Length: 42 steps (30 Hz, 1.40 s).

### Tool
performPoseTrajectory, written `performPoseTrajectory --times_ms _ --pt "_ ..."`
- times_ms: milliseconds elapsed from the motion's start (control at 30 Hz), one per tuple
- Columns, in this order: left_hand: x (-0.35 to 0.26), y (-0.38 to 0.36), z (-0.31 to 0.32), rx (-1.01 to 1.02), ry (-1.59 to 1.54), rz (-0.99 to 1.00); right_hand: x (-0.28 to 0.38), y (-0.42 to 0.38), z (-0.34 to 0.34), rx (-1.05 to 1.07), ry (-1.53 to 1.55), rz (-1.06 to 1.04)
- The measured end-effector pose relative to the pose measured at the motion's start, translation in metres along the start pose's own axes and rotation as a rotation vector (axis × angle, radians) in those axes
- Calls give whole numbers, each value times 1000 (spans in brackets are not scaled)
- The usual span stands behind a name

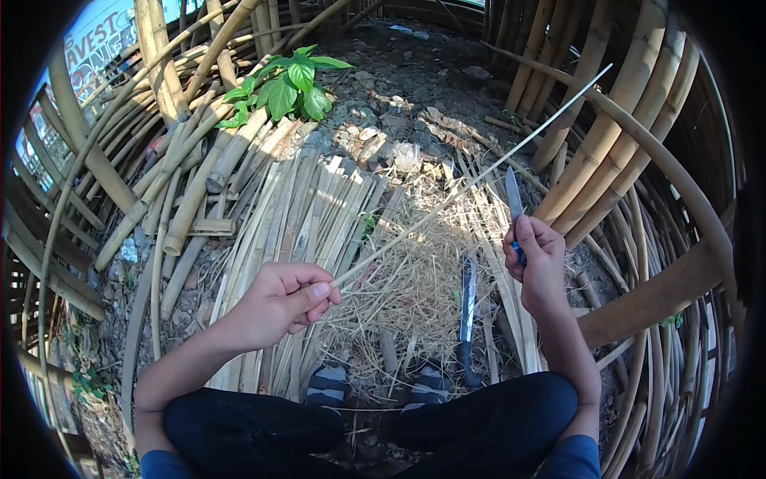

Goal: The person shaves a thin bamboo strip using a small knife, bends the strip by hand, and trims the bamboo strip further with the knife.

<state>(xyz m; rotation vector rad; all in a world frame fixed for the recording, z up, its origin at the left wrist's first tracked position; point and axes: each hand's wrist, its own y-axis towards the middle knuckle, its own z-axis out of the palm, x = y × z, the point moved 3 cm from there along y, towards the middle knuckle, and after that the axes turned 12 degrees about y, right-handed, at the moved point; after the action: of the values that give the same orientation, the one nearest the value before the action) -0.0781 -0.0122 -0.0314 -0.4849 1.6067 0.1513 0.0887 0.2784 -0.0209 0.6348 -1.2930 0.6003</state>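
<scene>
My left hand (291, 305) pinches the near end of a thin bamboo strip (447, 201), which slants up and away to the right. In my right hand (535, 254) is a knife (513, 194), its blade pointing up and its blue handle mostly hidden in my fist. The strip passes just above the knife's tip in this view. Below, a long-bladed machete (468, 303) with a dark handle lies on a heap of bamboo shavings (399, 287) between my hands.
Split bamboo slats (279, 215) lie in rows at the left. Whole bamboo poles (614, 152) stand at the right, with a thick pole (654, 291) jutting toward my right arm. A leafy green plant (291, 86) grows beyond. My sandalled feet (328, 385) rest before the shavings.
</scene>
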Motion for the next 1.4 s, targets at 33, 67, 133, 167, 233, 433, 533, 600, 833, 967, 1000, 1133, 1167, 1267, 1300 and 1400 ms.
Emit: performPoseTrajectory --times_ms 33,67,133,167,233,433,533,600,833,967,1000,1133,1167,1267,1300,1400 --pt "1 4 4 15 -40 -11 -3 -2 6 4 -3 7" --pt "3 7 8 30 -82 -29 -6 -6 17 76 170 30" --pt "2 17 17 62 -90 -25 -13 -14 36 165 378 29" --pt "1 21 21 94 -88 0 -15 -15 43 167 381 43" --pt "-2 25 28 154 -66 -5 -14 -7 53 78 507 115" --pt "1 21 22 145 86 -26 -15 7 28 -72 539 -32" --pt "13 15 10 139 111 -77 -7 8 8 -171 489 -78" --pt "13 9 6 148 130 -90 -1 8 -4 -198 472 -136" --pt "19 2 2 213 171 -107 0 7 -12 -259 441 -124" --pt "21 2 2 243 186 -112 -1 7 -12 -246 442 -121" --pt "21 1 3 250 187 -113 -1 7 -11 -244 438 -119" --pt "23 1 3 248 183 -108 -3 8 -13 -224 428 -104" --pt "23 2 4 255 181 -104 -2 7 -14 -230 422 -108" --pt "23 3 2 216 249 -133 -4 8 -13 -203 437 -101" --pt "23 3 2 204 247 -136 -4 8 -13 -203 435 -103" --pt "25 5 2 181 239 -130 -7 9 -11 -202 430 -101"
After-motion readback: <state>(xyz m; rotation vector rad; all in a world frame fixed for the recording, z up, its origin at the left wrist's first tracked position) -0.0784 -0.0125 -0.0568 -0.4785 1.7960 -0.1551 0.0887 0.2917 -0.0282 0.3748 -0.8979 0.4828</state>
